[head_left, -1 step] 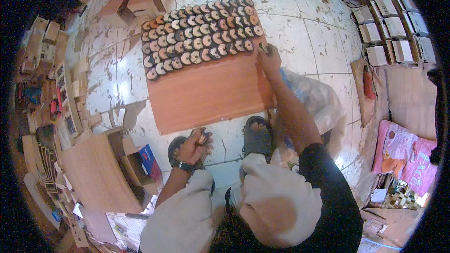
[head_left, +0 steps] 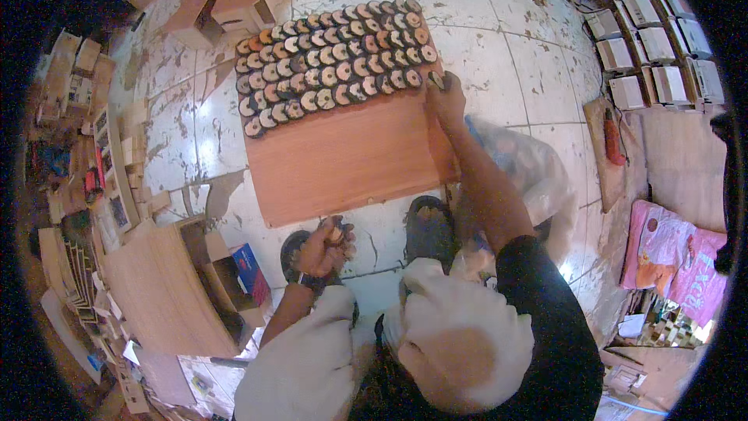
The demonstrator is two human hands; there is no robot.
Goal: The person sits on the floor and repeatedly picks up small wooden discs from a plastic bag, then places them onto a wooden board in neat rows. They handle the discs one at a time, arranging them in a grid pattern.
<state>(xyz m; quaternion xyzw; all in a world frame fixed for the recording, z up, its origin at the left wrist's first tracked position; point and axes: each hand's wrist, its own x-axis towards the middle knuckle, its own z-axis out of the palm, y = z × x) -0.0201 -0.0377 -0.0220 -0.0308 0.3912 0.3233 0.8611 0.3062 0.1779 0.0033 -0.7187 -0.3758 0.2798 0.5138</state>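
Observation:
A reddish-brown wooden board [head_left: 343, 160] lies on the floor in front of my feet. Across its far half run several slanting rows of small round discs [head_left: 327, 76], pale, tan or orange with dark edges, each overlapping its neighbour. At the board's right edge, beside the end of the nearest row, my right hand [head_left: 449, 101] is closed on a small dark-rimmed disc [head_left: 436, 80]. My left hand [head_left: 323, 249] is held low over my left sandal, fingers curled round similar small discs [head_left: 337, 231]; how many is hidden.
A translucent plastic bag [head_left: 530, 168] with pale round pieces lies under my right forearm. An open carton [head_left: 226, 281] stands at left, wood offcuts beyond it. White boxes [head_left: 654, 43] line the right side, near a red-handled tool [head_left: 613, 140] and a pink packet [head_left: 674, 257].

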